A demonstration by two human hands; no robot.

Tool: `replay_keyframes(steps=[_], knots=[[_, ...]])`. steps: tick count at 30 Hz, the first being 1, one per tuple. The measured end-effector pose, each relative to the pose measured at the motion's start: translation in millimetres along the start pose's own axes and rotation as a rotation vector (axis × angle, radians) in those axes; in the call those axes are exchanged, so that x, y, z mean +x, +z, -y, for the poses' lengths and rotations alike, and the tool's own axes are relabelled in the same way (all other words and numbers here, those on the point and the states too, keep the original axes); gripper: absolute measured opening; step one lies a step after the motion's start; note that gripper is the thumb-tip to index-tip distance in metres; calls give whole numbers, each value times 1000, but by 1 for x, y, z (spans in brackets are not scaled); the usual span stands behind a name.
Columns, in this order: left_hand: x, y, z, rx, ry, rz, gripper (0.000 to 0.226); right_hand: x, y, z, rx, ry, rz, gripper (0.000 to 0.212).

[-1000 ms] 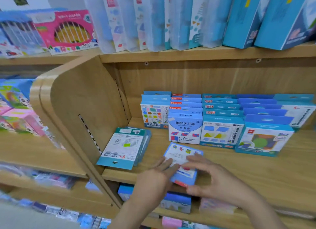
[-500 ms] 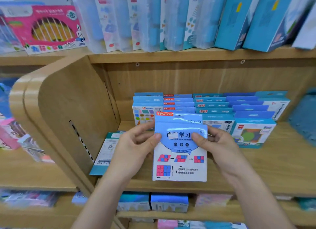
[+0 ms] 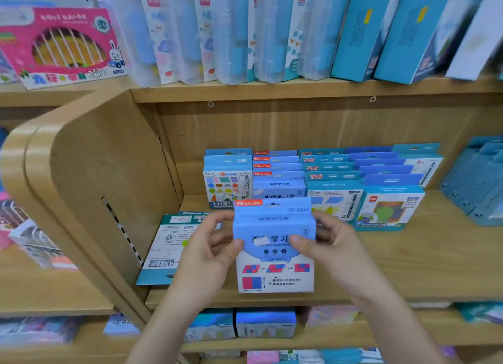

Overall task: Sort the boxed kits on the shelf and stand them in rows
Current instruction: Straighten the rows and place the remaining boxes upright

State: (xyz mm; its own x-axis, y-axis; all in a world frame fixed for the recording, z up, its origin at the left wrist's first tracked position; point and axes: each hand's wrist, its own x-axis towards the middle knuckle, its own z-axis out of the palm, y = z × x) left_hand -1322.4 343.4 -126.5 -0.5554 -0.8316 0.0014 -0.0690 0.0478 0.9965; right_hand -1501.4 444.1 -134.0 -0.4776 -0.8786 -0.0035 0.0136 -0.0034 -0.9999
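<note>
I hold a blue and white boxed kit (image 3: 275,271) upright in front of the wooden shelf (image 3: 408,276). My left hand (image 3: 209,252) grips its left edge and my right hand (image 3: 329,246) grips its right edge, thumbs on the front. Behind it, several rows of blue boxed kits (image 3: 277,178) stand upright against the back of the shelf. A teal kit stack (image 3: 168,244) lies flat at the shelf's left, partly hidden by my left hand.
A curved wooden side panel (image 3: 89,178) bounds the shelf on the left. Clear plastic cases (image 3: 190,34) and blue boxes (image 3: 381,31) stand on the shelf above, beside a pink toy box (image 3: 62,45). More boxes (image 3: 264,323) sit on the shelf below.
The kit lay flat on the shelf under both hands a second ago. Both hands have lifted it and turned it upright, front facing me.
</note>
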Motion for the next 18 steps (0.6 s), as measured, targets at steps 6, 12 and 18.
replay_keyframes(steps=[6,12,18], knots=[[-11,-7,39,225,19,-46,42,-11,5,-36,-305,-42,-82,37],[1,6,43,221,21,-90,39,-15,-5,-43,-348,-52,-91,44],[53,27,38,325,130,-152,36,-17,-18,-43,-353,-82,-150,48]])
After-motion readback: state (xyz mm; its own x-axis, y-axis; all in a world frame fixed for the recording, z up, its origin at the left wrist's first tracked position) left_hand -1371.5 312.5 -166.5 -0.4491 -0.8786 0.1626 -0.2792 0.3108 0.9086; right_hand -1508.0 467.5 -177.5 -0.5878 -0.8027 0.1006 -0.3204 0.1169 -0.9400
